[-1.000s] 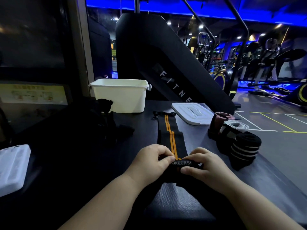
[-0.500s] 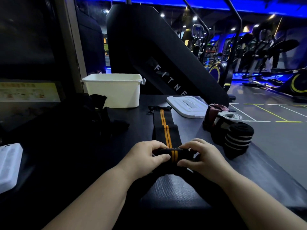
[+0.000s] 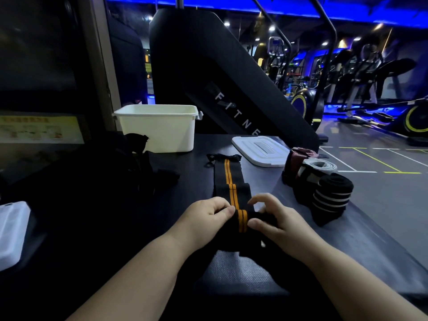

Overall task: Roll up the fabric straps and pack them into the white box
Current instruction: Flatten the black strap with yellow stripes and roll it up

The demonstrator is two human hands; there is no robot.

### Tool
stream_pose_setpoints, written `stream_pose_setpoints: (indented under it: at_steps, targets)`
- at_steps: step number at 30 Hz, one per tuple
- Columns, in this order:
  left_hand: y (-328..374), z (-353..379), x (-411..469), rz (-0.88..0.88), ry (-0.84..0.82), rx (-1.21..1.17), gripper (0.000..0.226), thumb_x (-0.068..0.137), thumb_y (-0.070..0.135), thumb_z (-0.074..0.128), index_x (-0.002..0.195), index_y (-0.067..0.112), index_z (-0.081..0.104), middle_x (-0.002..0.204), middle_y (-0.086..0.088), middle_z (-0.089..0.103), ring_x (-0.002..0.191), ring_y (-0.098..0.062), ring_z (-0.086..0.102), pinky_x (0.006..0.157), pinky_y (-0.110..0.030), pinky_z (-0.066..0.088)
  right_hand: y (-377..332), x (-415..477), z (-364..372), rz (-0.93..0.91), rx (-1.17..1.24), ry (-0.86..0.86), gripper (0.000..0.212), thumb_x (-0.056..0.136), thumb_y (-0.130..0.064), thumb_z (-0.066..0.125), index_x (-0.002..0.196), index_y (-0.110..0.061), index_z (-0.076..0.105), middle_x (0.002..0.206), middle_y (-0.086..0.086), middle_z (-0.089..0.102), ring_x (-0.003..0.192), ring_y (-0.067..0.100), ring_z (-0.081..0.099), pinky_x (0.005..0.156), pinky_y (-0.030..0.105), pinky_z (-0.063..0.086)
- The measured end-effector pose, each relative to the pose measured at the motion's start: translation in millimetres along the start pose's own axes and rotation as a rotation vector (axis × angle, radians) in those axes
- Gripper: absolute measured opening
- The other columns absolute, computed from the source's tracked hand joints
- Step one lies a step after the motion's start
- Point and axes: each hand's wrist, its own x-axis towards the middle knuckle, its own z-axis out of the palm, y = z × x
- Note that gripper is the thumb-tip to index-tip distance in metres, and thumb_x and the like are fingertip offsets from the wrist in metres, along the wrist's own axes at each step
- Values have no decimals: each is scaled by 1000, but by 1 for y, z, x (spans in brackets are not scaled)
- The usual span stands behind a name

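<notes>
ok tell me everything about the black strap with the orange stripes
Black woven-looking strap with two orange stripes down its middle and a thin loop at the far end. It lies flat on the dark table, near end wound into a small roll gripped by the left hand and right hand.

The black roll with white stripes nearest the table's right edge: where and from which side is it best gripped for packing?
Likely round its striped curved wall, coming from above. The striped roll stands with its spiral end facing up, so thumb and fingers on opposite sides would squeeze the winding closed; the grey-white roll crowds its far side.
</notes>
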Motion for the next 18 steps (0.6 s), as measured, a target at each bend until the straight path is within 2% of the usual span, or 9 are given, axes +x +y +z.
stream_pose_setpoints:
  at_steps: [3,5,7,9,10,12,14,16,18]
  targets:
    - [-1,1,1,-3,24,39,24,94,42,54,80,27,67,67,10,62,68,-5,58,69,-28,49,-3,0,0,-3,11,-21,20,88,-36,67,100,-45,53,84,-9,66,75,3,59,75,29,49]
    - [-4,2,3,29,68,129,27,93,43,56,77,26,69,74,9,59,76,-7,56,72,-28,46,-2,3,2,11,24,-13,17,89,-37,66,96,-47,56,85,-10,68,75,2,60,77,31,50]
    - [-4,3,4,87,139,183,19,91,42,60,83,28,71,87,9,55,87,-6,53,79,-23,42,-1,6,4,34,36,0,14,89,-39,66,92,-50,58,83,-12,68,73,0,60,76,29,51]
    - [-3,4,4,164,221,132,2,88,32,66,88,31,67,91,10,56,88,-2,54,81,-18,42,-3,9,5,44,30,19,13,89,-40,65,89,-52,59,80,-15,68,71,-1,60,73,26,50]
    - [-2,4,3,183,242,113,6,86,28,68,87,32,65,89,11,58,86,-1,55,78,-16,43,-4,9,5,49,28,31,13,89,-40,65,89,-51,60,78,-16,67,69,-1,60,71,25,49]
    - [-2,3,2,173,209,82,6,86,25,69,84,30,66,85,11,63,82,0,58,75,-16,44,-3,9,7,57,23,51,9,89,-41,65,90,-49,62,78,-15,68,69,-1,61,69,24,48]
    - [-2,-2,0,124,138,-6,6,82,27,74,86,27,71,87,10,67,81,0,61,75,-17,47,-1,8,7,42,-17,83,7,87,-47,64,94,-48,64,84,-11,68,77,0,61,74,24,48]
    - [-4,-7,-3,59,55,-35,28,72,30,84,96,31,71,97,12,66,86,1,62,79,-16,49,2,5,5,7,-42,87,25,79,-55,63,103,-48,67,99,-16,60,91,0,58,78,16,45]
    - [-6,-8,-4,33,5,65,47,64,30,88,104,38,65,108,16,59,98,2,58,88,-17,47,3,1,3,-27,-28,59,50,69,-58,69,117,-46,63,108,-22,53,99,1,56,79,9,42]
